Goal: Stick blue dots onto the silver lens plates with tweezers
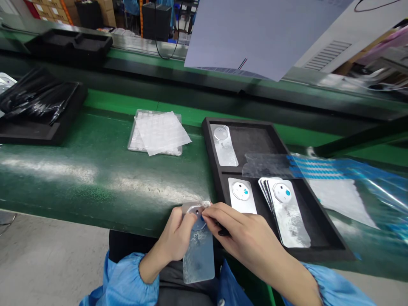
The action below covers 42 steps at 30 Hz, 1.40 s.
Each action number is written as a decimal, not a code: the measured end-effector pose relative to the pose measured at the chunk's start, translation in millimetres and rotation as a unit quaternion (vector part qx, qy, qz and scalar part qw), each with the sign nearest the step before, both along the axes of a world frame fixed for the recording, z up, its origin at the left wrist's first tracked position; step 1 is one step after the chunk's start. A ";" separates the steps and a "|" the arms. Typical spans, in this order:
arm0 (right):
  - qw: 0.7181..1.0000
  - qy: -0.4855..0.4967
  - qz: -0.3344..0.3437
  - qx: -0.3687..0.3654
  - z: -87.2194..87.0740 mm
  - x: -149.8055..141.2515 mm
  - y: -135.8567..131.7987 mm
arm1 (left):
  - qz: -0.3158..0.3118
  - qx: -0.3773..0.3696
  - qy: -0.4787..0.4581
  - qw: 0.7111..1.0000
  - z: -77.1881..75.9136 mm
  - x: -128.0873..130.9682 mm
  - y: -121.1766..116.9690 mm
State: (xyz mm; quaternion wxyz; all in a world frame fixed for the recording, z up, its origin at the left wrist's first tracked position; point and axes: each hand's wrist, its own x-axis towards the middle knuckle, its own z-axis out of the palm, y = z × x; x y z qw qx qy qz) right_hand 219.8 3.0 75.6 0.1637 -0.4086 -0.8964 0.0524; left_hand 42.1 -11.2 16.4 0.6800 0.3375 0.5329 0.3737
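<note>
Just off the bench's front edge, my left hand (178, 233) is closed on a thin silver plate (199, 263) with rounded corners and a round disc near its top. The left thumb presses on that disc. My right hand (239, 225) has its fingertips pinched together at the disc's right side, close to a small whitish bit (206, 204) at the plate's top edge. A small black object (223, 231) shows under the right fingers, mostly hidden. What the right fingertips pinch cannot be made out.
On the right, a black foam tray (321, 250) holds similar silver plates (290, 212), some stacked, several with blue dots. Clear film with blue stripes (318, 168) overlaps it. A clear case (135, 142) under white paper (164, 134) stands mid-bench. Black bags (38, 97) lie far left.
</note>
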 end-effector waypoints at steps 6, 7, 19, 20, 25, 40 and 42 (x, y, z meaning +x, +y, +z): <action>1.000 -0.005 0.009 0.019 -0.9 -1.1 -0.8 | 0.025 -0.026 -0.022 0.999 -4.3 0.5 -0.5; 1.000 -0.003 0.011 0.025 -1.0 -1.1 -0.7 | 0.027 -0.026 -0.024 0.999 -4.9 0.2 -0.3; 0.999 0.035 0.032 0.026 -5.9 3.5 -4.9 | 0.037 -0.033 -0.034 0.998 -10.7 0.9 0.6; 0.998 0.037 0.034 0.026 -6.1 3.9 -5.5 | 0.037 -0.034 -0.035 0.998 -11.3 1.2 0.6; 0.998 0.039 0.032 0.032 -7.9 4.2 -5.8 | 0.036 -0.035 -0.036 0.998 -13.5 0.9 0.1; 0.981 0.178 -0.071 -0.037 8.4 -0.4 -8.2 | -0.024 0.078 -0.112 0.990 10.3 6.9 13.7; 0.980 0.181 -0.076 -0.034 10.3 -0.5 -10.8 | -0.015 0.071 -0.107 0.992 12.9 6.4 14.6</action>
